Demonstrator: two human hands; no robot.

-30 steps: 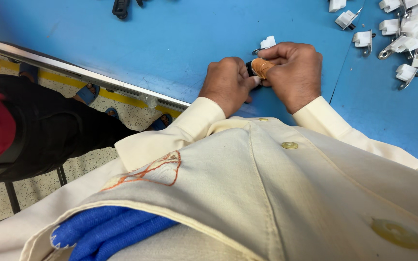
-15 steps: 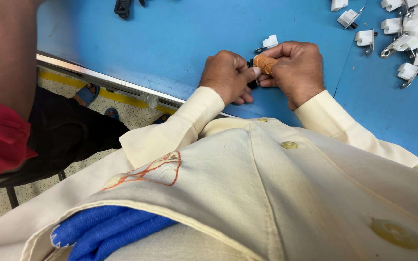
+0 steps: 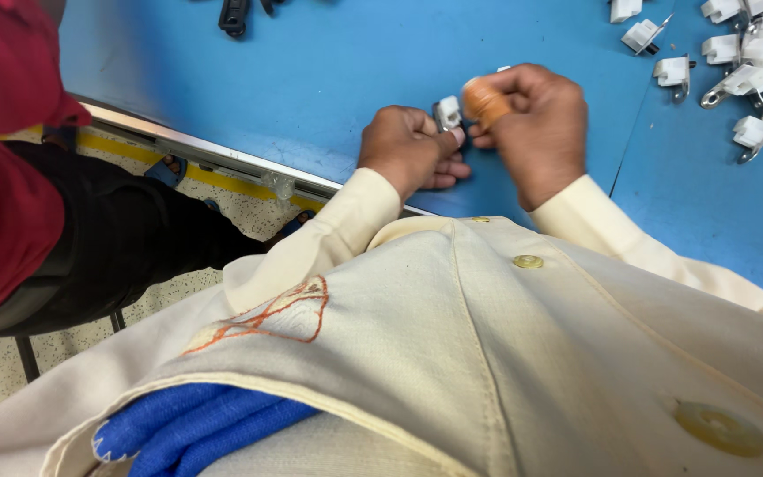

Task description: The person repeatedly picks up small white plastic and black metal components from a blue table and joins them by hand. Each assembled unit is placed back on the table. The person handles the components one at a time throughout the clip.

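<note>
A small white clip part (image 3: 449, 113) is being pinched between two hands just above the blue table (image 3: 328, 79), near its front edge. The left hand (image 3: 412, 150) is curling closed around it, fingertips gripping. The right hand (image 3: 536, 128), wearing an orange finger cot (image 3: 486, 102), is pressing against the part, fingers bent shut. More white clips (image 3: 748, 66) are lying toward the table's far right corner.

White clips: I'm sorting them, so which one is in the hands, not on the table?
The clip pinched between left hand and right hand; the pile lies loose, upper right.
</note>
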